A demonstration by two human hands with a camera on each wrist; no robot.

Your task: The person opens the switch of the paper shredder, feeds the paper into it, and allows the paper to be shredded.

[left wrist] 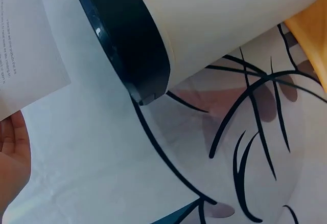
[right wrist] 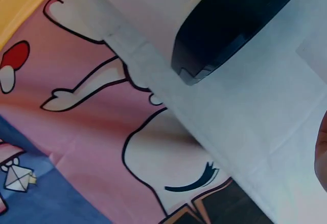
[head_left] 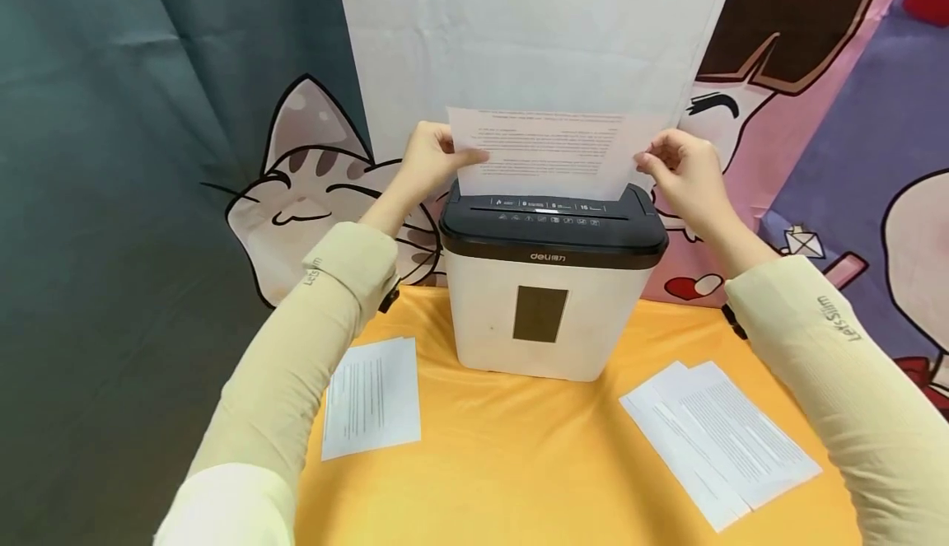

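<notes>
A printed sheet of paper [head_left: 544, 147] is held spread above a paper shredder [head_left: 552, 315] with a black top and white bin. The left hand [head_left: 436, 159] pinches the sheet's left edge, thumb on its near face. At the opposite edge the right hand [head_left: 685, 169] pinches it between thumb and fingers. In the head view the sheet's lower edge overlaps the back of the shredder's top. The left wrist view shows the sheet's corner [left wrist: 48, 75] apart from the black top [left wrist: 127, 40]. Only a little of the right hand [right wrist: 322, 155] appears in the right wrist view.
Printed sheets [head_left: 374, 398] lie on the yellow tablecloth [head_left: 511, 455] left of the shredder. Several more overlapping sheets [head_left: 722, 439] lie to its right. A cartoon-printed curtain [head_left: 534, 27] hangs close behind the shredder.
</notes>
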